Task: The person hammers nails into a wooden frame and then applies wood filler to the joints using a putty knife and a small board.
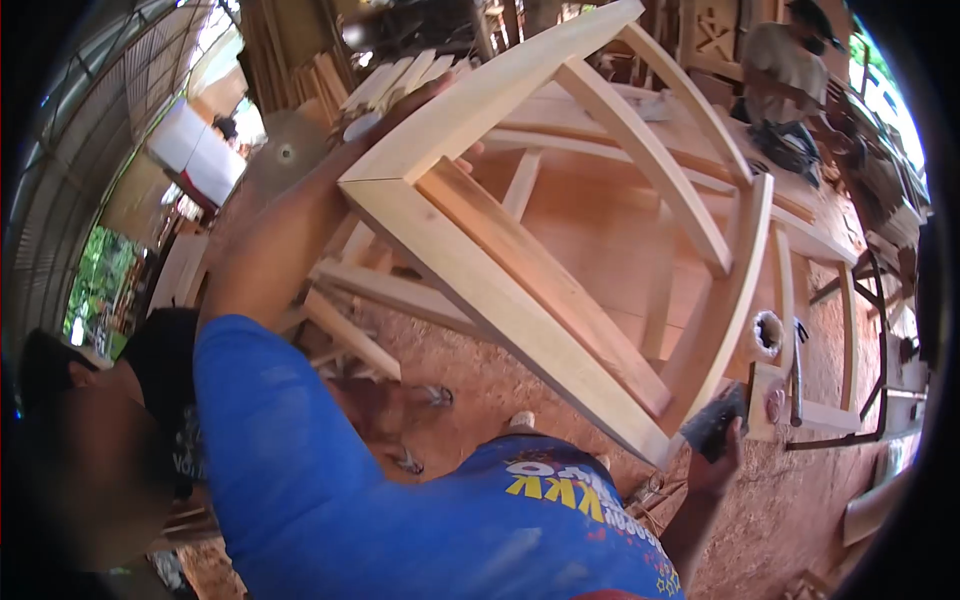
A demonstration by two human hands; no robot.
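A large pale wooden frame (500,290), a chair-like assembly of rails and slats, is tilted up in front of me. My left hand (410,105), at the end of my blue-sleeved arm, grips the frame's upper rail near its top-left corner. My right hand (712,470) holds a dark sanding block (715,425) pressed against the frame's lower-right corner.
A wooden workbench (620,230) stands behind the frame, with a small round container (768,333) near its right end. Another person (785,65) works at the far right. Stacked slats (400,75) lie at the back left. The floor (480,370) is reddish sawdust with offcuts.
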